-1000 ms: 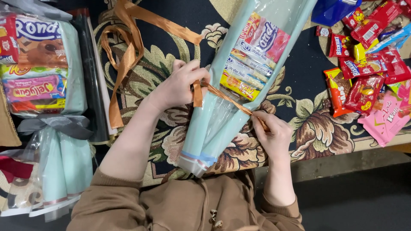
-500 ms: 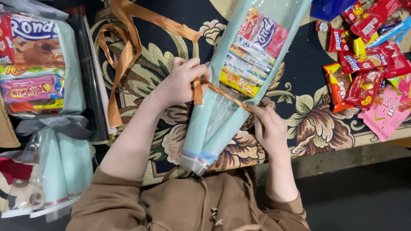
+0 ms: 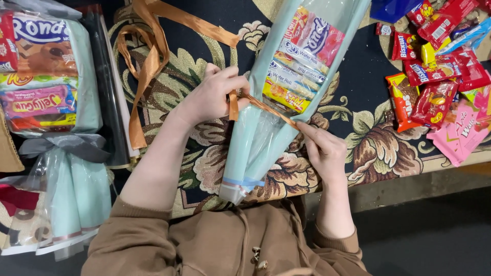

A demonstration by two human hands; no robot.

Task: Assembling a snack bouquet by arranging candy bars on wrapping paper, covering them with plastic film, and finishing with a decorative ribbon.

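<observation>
Left hand: my left hand (image 3: pixel 212 97) has its fingers (image 3: pixel 236 82) pinched shut on the copper satin ribbon (image 3: pixel 153 61), at the left side of the cone.
Right hand: my right hand (image 3: pixel 325 151) has its fingers (image 3: pixel 307 129) closed on the other end of the ribbon, drawn taut across the wrapping.
Held item: pale mint paper-and-cellophane snack cone (image 3: pixel 271 128), lying slanted between both hands, narrow taped tip toward my lap, wide mouth at the top edge.
Cone contents: pink pouch above, striped wafer packs and a yellow bar below.
Surface: dark floral-patterned cloth (image 3: pixel 358 128); its near edge runs just beyond my right wrist.
Left margin: finished mint bouquet with grey bow (image 3: pixel 61 143), close to my left arm.
Right margin: loose heap of red, yellow and pink snack packets (image 3: pixel 440 71), near the cone.
Open room: bare cloth between cone and heap.
</observation>
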